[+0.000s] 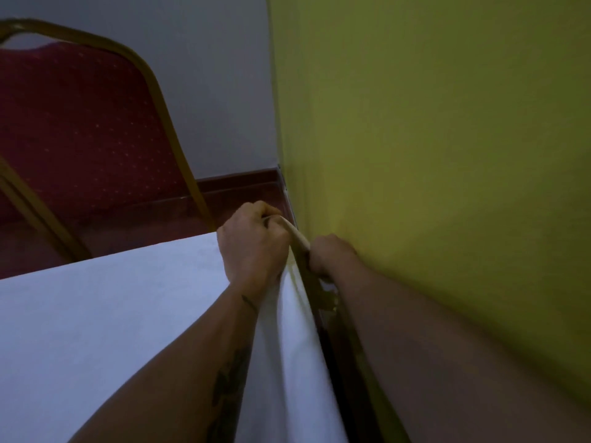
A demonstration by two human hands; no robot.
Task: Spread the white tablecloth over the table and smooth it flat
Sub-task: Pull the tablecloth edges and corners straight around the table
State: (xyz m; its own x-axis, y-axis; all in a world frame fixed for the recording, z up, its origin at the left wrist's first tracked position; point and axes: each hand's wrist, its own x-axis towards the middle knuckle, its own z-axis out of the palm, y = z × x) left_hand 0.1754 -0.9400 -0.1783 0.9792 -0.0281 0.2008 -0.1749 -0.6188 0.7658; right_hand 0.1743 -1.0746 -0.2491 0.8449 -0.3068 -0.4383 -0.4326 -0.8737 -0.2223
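Two hands meet at the far right corner of the table, close against a yellow-green wall point(447, 155). The left hand point(252, 247) is curled tight round a tan strip point(299, 239) that runs down along the corner, though it is unclear whether this is a hem or trim. The right hand point(331, 255) grips the same strip just below, its fingertips hidden in the gap beside the wall. The white tablecloth point(112, 314) lies flat over the tabletop and hangs down the wall side in a long fold, just beside a dark table edge point(331, 343). A red chair point(80, 123) with a gold frame stands past the far edge, with a dark red baseboard point(243, 183) behind it.
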